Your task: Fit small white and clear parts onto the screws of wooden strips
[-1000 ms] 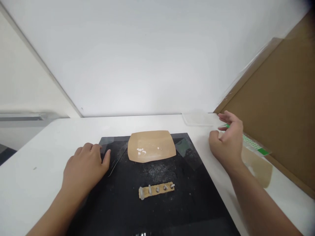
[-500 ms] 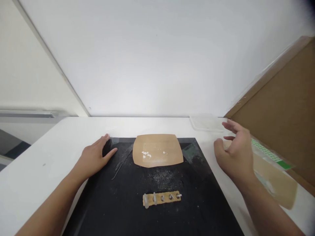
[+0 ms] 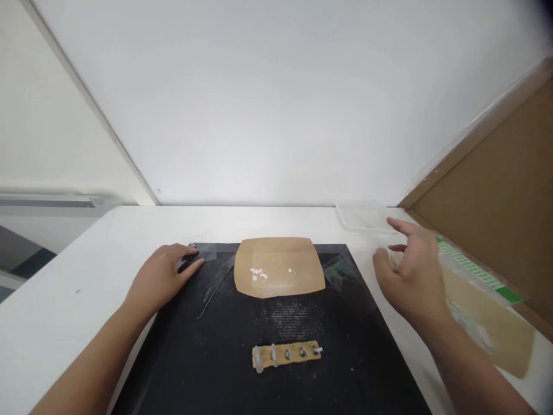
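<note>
With fingers apart on both, the right hand point(image 3: 412, 274), nearer than the left hand point(image 3: 158, 275), has the clear tray point(image 3: 362, 218) just ahead.

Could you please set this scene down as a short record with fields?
Left hand: at the far left corner of a black rectangular mat; contact unclear
Right hand: open, visibly holding nothing, to the mat's right
On mat: tan four-sided sheet with white specks; nearer, tan strip bearing five small fittings
Back right: shallow translucent plastic tray
Right side: brown cardboard panel
</note>
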`<state>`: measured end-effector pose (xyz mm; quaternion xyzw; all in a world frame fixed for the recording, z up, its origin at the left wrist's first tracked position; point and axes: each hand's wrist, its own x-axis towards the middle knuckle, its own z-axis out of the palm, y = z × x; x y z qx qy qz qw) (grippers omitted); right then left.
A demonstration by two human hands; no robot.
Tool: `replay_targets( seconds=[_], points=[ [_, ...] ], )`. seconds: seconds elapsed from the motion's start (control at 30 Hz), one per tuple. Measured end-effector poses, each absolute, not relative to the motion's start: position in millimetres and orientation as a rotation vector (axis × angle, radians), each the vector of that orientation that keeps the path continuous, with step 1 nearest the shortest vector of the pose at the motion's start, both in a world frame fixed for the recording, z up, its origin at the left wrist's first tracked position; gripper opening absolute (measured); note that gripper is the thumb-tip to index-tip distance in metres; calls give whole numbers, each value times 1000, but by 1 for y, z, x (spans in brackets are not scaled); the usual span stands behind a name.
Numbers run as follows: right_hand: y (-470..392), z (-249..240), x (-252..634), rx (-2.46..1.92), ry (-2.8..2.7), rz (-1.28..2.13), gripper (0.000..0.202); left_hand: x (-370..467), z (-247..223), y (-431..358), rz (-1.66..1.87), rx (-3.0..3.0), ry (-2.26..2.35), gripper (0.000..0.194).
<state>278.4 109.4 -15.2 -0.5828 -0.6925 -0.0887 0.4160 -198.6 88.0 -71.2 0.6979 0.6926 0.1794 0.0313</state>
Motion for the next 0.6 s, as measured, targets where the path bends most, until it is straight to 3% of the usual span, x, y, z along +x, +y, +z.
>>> replay_targets(
  seconds=[0.37, 0.6],
  points=[
    [105, -13, 271, -1425, -1740, -191, 48, -195, -67, 85, 596, 2154, 2161, 38],
    [101, -9, 267, -1397, -1669, -191, 45, -198, -69, 86, 840, 2285, 2144, 31]
  ],
)
